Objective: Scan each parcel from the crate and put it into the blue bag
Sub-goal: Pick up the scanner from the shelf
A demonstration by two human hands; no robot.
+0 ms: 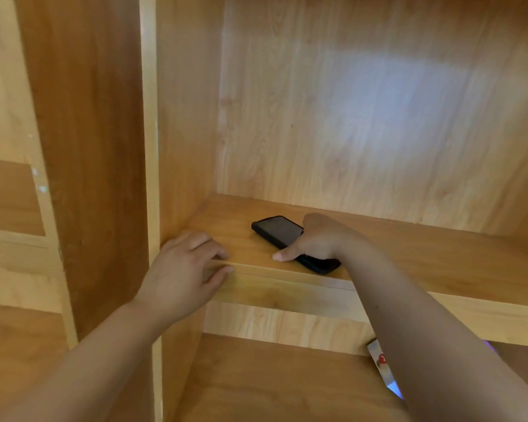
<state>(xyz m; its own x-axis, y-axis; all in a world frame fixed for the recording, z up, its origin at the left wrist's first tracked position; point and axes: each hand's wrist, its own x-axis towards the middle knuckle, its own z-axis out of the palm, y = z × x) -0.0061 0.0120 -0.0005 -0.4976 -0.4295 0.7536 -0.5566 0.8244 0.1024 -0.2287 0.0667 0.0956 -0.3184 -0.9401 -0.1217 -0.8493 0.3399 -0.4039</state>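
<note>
Black phone [276,231] partly hidden under right grip [317,242]; fingers unseen.

Only one view here: a wide-angle head cam, facing forward and slightly down into a wooden shelf unit [378,132] from close up (forearms [89,360] run up from the bottom edge). The left hand [183,269], right hand [317,239] and black phone [276,229] sit roughly mid-frame.

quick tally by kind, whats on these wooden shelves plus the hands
hands: 2, left hand and right hand
black phone: 1
packet, partly hidden by the right forearm: 1
total: 4
</note>
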